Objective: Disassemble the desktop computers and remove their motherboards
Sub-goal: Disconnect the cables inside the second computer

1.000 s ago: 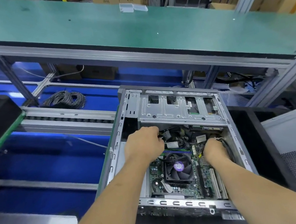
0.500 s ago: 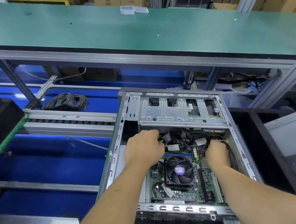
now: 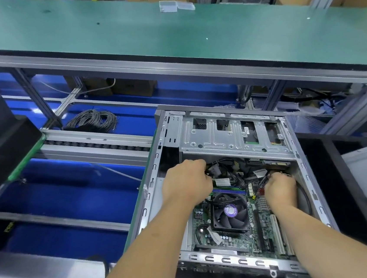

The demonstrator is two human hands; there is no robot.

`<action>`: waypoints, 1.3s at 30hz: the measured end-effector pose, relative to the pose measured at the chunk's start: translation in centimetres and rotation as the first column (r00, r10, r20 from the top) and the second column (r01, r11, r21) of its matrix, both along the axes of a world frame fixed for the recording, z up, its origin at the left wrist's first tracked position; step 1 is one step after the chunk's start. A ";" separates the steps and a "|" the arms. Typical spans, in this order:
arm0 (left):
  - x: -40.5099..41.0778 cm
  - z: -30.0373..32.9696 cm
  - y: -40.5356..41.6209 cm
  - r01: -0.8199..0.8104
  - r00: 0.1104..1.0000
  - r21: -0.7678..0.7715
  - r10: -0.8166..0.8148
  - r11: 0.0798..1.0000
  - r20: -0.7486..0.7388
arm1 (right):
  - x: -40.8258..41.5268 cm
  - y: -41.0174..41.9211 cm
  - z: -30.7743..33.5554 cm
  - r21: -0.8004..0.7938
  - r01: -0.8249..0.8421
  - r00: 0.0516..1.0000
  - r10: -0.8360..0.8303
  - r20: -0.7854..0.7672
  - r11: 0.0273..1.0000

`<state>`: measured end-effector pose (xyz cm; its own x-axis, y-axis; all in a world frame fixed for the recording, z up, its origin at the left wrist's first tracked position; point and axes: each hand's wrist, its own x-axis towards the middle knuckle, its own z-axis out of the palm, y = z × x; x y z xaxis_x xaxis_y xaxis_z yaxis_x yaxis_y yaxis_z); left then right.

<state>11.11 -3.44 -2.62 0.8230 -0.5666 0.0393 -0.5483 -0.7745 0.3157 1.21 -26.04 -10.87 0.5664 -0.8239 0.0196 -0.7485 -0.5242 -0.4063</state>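
The open desktop case (image 3: 227,179) lies on its side just right of centre, its motherboard (image 3: 251,233) and cooler fan (image 3: 230,212) in the near half. The left hand (image 3: 187,180) is curled around a bundle of cables (image 3: 224,168) at the far left of the board. The right hand (image 3: 279,188) grips a black cable (image 3: 262,179) by the board's far right edge. Since half a second ago, both hands have kept their holds; the right sits slightly farther in. A grey wire coil (image 3: 92,121) lies far left, below the green bench (image 3: 167,38).
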 end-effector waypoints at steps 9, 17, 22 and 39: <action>0.0 0.1 0.1 -0.002 1.000 0.001 0.002 1.000 -0.015 | 0.1 -0.1 0.4 -0.004 -0.060 0.993 0.059 -0.099 0.998; 0.1 0.1 0.0 -0.001 1.000 0.003 0.001 1.000 -0.005 | -0.4 1.6 2.1 0.078 -0.168 0.891 0.185 -0.415 0.983; 0.1 0.2 0.0 0.005 1.000 0.009 -0.005 1.000 0.003 | -1.9 2.4 2.0 0.220 -0.204 0.759 0.296 -0.580 0.954; -0.1 0.4 0.1 0.008 1.000 0.001 -0.008 1.000 -0.007 | 0.4 0.4 2.3 -0.117 -0.790 0.316 0.236 -0.919 0.602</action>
